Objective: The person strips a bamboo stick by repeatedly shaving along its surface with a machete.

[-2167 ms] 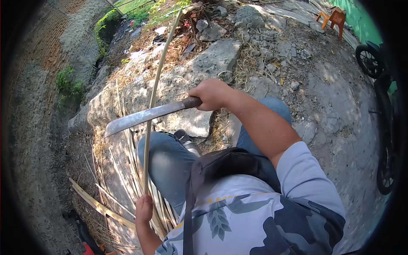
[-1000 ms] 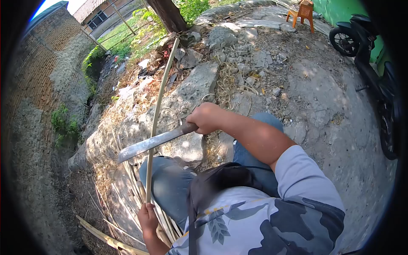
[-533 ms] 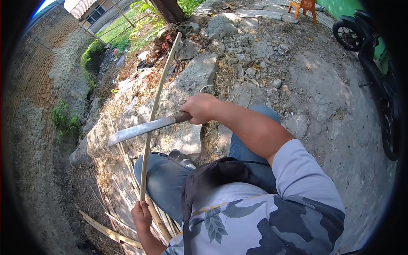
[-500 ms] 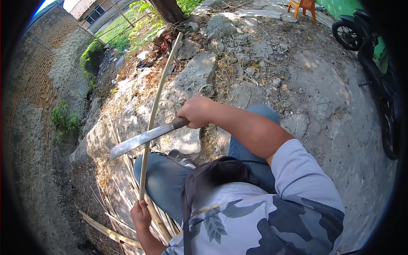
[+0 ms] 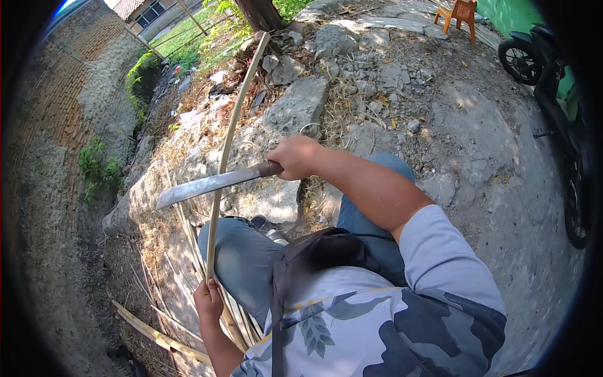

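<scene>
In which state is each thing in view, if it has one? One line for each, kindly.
Long strip: held, slightly curved
Left hand: closed on the long strip's lower end
Machete: held, unsheathed, crossing the long strip
Right hand: closed around the machete's handle
Loose strips: lying scattered, not held
Black bag: worn; open or closed, cannot tell
Orange chair: standing on its legs
Motorcycle: upright, no rider seen

Sole view, head-worn, faces forward and down; shirt (image 5: 364, 327) close below, left hand (image 5: 208, 301) and right hand (image 5: 294, 157) near, tree trunk (image 5: 259, 14) farther off.
</scene>
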The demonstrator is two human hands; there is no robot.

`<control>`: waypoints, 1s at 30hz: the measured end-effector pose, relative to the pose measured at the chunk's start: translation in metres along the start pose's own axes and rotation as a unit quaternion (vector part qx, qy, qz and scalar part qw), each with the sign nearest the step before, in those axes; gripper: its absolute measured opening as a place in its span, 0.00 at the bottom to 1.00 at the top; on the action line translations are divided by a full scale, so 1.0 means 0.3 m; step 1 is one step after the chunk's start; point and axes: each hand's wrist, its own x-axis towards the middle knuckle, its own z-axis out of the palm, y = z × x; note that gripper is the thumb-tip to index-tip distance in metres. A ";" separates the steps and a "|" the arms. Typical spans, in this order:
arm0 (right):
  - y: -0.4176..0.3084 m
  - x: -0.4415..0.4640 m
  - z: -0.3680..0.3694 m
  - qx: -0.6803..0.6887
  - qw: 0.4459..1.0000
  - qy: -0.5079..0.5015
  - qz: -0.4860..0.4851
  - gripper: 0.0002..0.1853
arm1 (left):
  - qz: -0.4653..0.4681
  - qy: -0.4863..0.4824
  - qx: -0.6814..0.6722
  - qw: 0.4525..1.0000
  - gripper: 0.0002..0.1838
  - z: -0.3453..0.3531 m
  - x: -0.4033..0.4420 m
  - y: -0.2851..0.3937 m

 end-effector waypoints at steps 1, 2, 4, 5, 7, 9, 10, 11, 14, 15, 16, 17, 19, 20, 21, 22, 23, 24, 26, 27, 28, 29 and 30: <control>-0.017 0.003 0.013 -0.016 0.999 0.004 -0.030 0.09 | -0.009 -0.003 0.001 1.000 0.23 0.004 0.004 0.011; -0.042 0.002 0.029 -0.038 0.998 0.015 -0.049 0.09 | -0.015 -0.005 0.004 1.000 0.23 0.001 0.004 0.026; -0.048 0.014 0.032 -0.075 0.994 0.016 -0.075 0.09 | 0.014 0.001 0.026 1.000 0.23 -0.007 0.001 0.046; -0.053 0.027 0.033 -0.092 0.992 0.018 -0.089 0.10 | 0.028 0.005 0.039 0.999 0.23 -0.017 0.004 0.048; 0.020 0.040 -0.010 -0.027 0.999 -0.017 0.006 0.12 | 0.017 -0.008 0.057 0.998 0.22 -0.036 -0.004 0.054; 0.065 0.043 -0.038 0.049 0.994 -0.024 0.095 0.12 | 0.021 -0.009 0.055 0.998 0.22 -0.021 0.012 0.091; 0.066 0.040 -0.035 0.037 0.995 -0.016 0.094 0.12 | 0.005 -0.018 0.059 0.998 0.21 -0.027 0.023 0.127; 0.069 0.037 -0.032 0.023 0.995 -0.007 0.094 0.12 | -0.004 -0.025 0.050 0.998 0.21 -0.026 0.023 0.119; 0.067 0.023 -0.023 0.021 0.997 0.023 0.065 0.09 | -0.007 -0.035 0.032 0.999 0.20 -0.021 0.055 0.102; 0.051 0.006 -0.014 0.029 0.998 0.029 0.051 0.08 | -0.002 -0.033 0.031 0.999 0.20 -0.018 0.053 0.106; 0.034 -0.008 -0.006 0.022 0.999 0.041 0.027 0.08 | 0.001 -0.031 0.030 0.999 0.20 -0.015 0.044 0.108; 0.005 -0.014 0.001 -0.001 1.000 0.023 0.006 0.08 | 0.004 -0.029 0.031 0.999 0.20 -0.012 0.038 0.112; -0.061 -0.007 -0.004 -0.049 0.998 -0.008 -0.040 0.08 | 0.013 -0.018 0.032 0.999 0.20 -0.007 0.045 0.127; -0.059 0.017 0.043 -0.081 0.993 0.012 -0.080 0.08 | 0.014 -0.023 0.035 0.999 0.20 -0.009 0.044 0.126; -0.052 0.020 0.033 -0.083 0.993 0.021 -0.077 0.08 | 0.014 -0.026 0.038 0.999 0.19 -0.013 0.042 0.119; -0.035 0.024 0.019 -0.084 0.993 0.030 -0.074 0.08 | 0.014 -0.029 0.043 0.999 0.19 -0.020 0.038 0.110; -0.014 0.026 0.009 -0.084 0.993 0.038 -0.072 0.08 | 0.018 -0.022 0.043 0.999 0.19 -0.023 0.031 0.095; 0.034 0.021 -0.007 -0.031 0.998 0.058 -0.017 0.08 | 0.021 -0.016 0.043 0.999 0.19 -0.022 0.022 0.076; 0.128 0.045 0.004 0.029 0.995 0.055 0.076 0.08 | 0.011 -0.028 0.076 0.997 0.19 -0.026 0.026 0.165; 0.123 0.036 -0.008 0.039 0.994 0.059 0.087 0.09 | 0.006 -0.036 0.075 0.997 0.19 -0.030 0.038 0.172; 0.114 0.027 -0.017 0.027 0.994 0.047 0.099 0.10 | 0.002 -0.045 0.072 0.996 0.19 -0.030 0.049 0.175; 0.101 0.014 -0.022 0.015 0.993 0.036 0.113 0.10 | -0.001 -0.054 0.070 0.996 0.19 -0.030 0.059 0.177; 0.088 0.002 -0.046 0.002 0.991 0.027 0.128 0.11 | -0.001 -0.052 0.055 0.997 0.19 -0.026 0.064 0.172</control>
